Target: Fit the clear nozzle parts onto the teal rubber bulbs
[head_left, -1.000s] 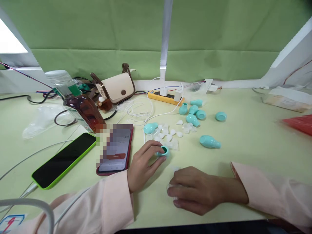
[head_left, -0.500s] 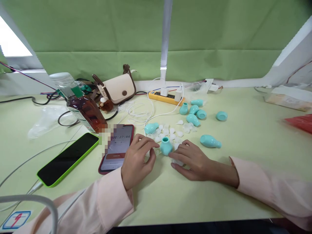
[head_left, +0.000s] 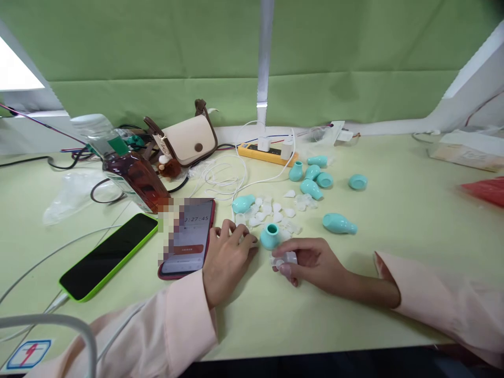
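Observation:
A small teal vase-shaped piece (head_left: 270,237) stands upright between my hands, its round opening facing up. My right hand (head_left: 311,262) pinches a clear plastic piece (head_left: 284,259) just in front of it. Palm down, my left hand (head_left: 230,257) lies to the left of the teal piece, fingers curled toward the table; whether anything is under its fingertips is hidden. Several small white and clear pieces (head_left: 277,216) are scattered behind the standing piece. A teal piece (head_left: 243,203) lies on its side at their left, and another (head_left: 339,223) lies to the right.
More teal pieces (head_left: 312,189) sit near a yellow power strip (head_left: 268,155). On the left are a red-cased phone (head_left: 189,239), a green-cased phone (head_left: 110,257), a tilted bottle of dark liquid (head_left: 136,178) and a cream bag (head_left: 189,140). White cables curl across the table (head_left: 315,320).
My right hand has lifted the clear piece off the spot beside the teal piece, between thumb and fingers. My left hand has turned palm down, its fingers lower.

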The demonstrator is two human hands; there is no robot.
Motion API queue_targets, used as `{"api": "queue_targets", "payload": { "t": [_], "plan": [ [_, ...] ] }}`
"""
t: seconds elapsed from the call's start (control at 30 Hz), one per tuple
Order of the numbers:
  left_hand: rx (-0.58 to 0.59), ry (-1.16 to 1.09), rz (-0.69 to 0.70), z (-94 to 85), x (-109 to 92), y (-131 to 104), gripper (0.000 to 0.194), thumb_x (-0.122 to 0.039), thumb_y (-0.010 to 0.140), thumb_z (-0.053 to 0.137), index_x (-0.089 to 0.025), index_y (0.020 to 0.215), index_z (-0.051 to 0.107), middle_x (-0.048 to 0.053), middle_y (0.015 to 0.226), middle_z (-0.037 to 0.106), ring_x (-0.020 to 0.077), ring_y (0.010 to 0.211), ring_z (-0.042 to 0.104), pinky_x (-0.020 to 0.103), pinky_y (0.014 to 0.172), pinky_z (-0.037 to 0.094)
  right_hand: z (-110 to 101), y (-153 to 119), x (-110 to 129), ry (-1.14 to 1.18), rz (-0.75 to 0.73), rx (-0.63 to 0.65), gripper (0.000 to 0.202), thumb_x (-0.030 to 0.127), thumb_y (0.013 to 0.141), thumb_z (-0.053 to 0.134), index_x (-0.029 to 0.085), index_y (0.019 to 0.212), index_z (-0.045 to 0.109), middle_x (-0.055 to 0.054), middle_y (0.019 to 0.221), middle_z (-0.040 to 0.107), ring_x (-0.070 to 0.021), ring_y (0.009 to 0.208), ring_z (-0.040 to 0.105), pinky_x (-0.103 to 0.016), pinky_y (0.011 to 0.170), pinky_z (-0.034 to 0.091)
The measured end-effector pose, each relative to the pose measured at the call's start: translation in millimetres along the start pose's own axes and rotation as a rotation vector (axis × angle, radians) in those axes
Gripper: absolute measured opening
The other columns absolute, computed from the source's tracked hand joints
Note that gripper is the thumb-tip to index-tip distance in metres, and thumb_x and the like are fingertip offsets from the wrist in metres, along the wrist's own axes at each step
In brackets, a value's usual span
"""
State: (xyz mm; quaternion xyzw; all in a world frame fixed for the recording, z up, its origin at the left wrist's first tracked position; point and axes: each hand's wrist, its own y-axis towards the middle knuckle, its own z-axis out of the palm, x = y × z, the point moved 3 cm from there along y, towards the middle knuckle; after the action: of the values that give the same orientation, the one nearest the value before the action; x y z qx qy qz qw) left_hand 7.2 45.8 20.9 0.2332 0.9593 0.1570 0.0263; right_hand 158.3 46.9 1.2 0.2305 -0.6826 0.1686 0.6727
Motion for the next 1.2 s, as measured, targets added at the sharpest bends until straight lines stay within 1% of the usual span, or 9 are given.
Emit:
{"api": "queue_targets", "payload": {
  "t": [0.1, 0.23, 0.33, 0.47, 0.57, 0.67, 0.83, 1.0, 1.2],
  "plan": [
    [0.037, 0.028, -0.026, 0.2, 0.1, -1.0, 0.018, -0.02, 0.079, 0.043, -0.02, 0.089, 0.058, 0.007, 0.087, 0.054, 0.0244, 0.084, 0.04, 0.036, 0.061, 0.031, 2.5, 0.9, -4.2, 0.13, 0.107, 0.037, 0.03, 0.021, 0.062, 0.065, 0.014, 0.09, 0.059, -0.003, 0.068, 0.059, -0.0075, 0.052, 0.051, -0.019, 0.044, 0.046],
    [0.003, -0.021, -0.042, -2.0, 1.2, -1.6, 0.015, -0.022, 0.079, 0.045, -0.019, 0.083, 0.059, 0.007, 0.086, 0.055, 0.0242, 0.084, 0.042, 0.037, 0.062, 0.032, 1.2, -0.4, -2.5, 0.076, 0.132, -0.011, 0.028, 0.021, 0.063, 0.063, 0.013, 0.09, 0.059, -0.002, 0.063, 0.058, -0.0057, 0.047, 0.048, -0.019, 0.046, 0.046],
    [-0.073, -0.262, -0.06, -5.5, 2.8, -2.4, 0.014, -0.027, 0.077, 0.048, -0.017, 0.076, 0.058, 0.005, 0.076, 0.058, 0.0202, 0.078, 0.044, 0.035, 0.064, 0.035, -0.7, -1.2, -0.9, 0.005, 0.109, -0.069, 0.027, 0.022, 0.062, 0.064, 0.012, 0.087, 0.061, -0.001, 0.06, 0.056, -0.0056, 0.046, 0.048, -0.019, 0.044, 0.044],
    [-0.181, -0.683, -0.113, -7.7, 4.8, -4.4, 0.01, -0.022, 0.073, 0.053, -0.016, 0.067, 0.058, 0.001, 0.061, 0.057, 0.0137, 0.066, 0.047, 0.027, 0.06, 0.04, -0.8, 0.1, -0.5, -0.058, 0.089, -0.083, 0.025, 0.023, 0.061, 0.064, 0.012, 0.084, 0.062, -0.001, 0.061, 0.055, -0.0064, 0.049, 0.048, -0.018, 0.045, 0.044],
    [-0.263, -0.809, -0.131, -9.0, 3.5, -6.4, 0.006, -0.019, 0.07, 0.056, -0.016, 0.065, 0.059, 0.0, 0.059, 0.058, 0.0125, 0.062, 0.047, 0.025, 0.055, 0.041, -0.4, 1.5, -2.2, -0.082, 0.13, -0.094, 0.026, 0.025, 0.061, 0.064, 0.012, 0.084, 0.062, -0.001, 0.06, 0.054, -0.0058, 0.047, 0.046, -0.018, 0.044, 0.042],
    [-0.301, -0.855, -0.055, -10.9, -1.6, -8.1, 0.002, -0.015, 0.068, 0.058, -0.016, 0.069, 0.06, 0.0, 0.06, 0.059, 0.012, 0.062, 0.046, 0.025, 0.056, 0.042, 0.5, 2.1, -3.5, -0.099, 0.146, -0.079, 0.028, 0.026, 0.062, 0.063, 0.011, 0.086, 0.062, 0.0, 0.059, 0.054, -0.0056, 0.046, 0.045, -0.018, 0.044, 0.042],
    [-0.311, -0.908, 0.046, -11.5, -7.0, -8.7, 0.005, -0.013, 0.067, 0.06, -0.014, 0.072, 0.061, 0.001, 0.06, 0.059, 0.0113, 0.061, 0.046, 0.026, 0.056, 0.042, 0.9, 1.5, -3.8, -0.137, 0.105, -0.057, 0.03, 0.025, 0.062, 0.063, 0.013, 0.09, 0.063, -0.004, 0.07, 0.059, -0.0092, 0.057, 0.052, -0.021, 0.051, 0.046],
    [-0.337, -0.961, 0.091, -12.2, -6.9, -9.1, 0.01, -0.011, 0.065, 0.062, -0.014, 0.075, 0.062, 0.003, 0.064, 0.061, 0.0131, 0.065, 0.047, 0.027, 0.056, 0.044, 1.1, 1.0, -5.7, -0.079, 0.11, -0.055, 0.034, 0.022, 0.057, 0.067, 0.014, 0.091, 0.063, -0.002, 0.066, 0.058, -0.0066, 0.049, 0.048, -0.019, 0.046, 0.045],
    [-0.361, -0.841, 0.164, -14.6, -8.0, -11.2, 0.01, -0.009, 0.068, 0.059, -0.014, 0.076, 0.062, 0.005, 0.069, 0.06, 0.0143, 0.069, 0.046, 0.029, 0.058, 0.044, 1.2, 0.2, -5.2, 0.019, 0.135, -0.045, 0.035, 0.021, 0.056, 0.069, 0.013, 0.089, 0.063, 0.0, 0.059, 0.057, -0.0064, 0.046, 0.048, -0.019, 0.044, 0.045]
  ]
}}
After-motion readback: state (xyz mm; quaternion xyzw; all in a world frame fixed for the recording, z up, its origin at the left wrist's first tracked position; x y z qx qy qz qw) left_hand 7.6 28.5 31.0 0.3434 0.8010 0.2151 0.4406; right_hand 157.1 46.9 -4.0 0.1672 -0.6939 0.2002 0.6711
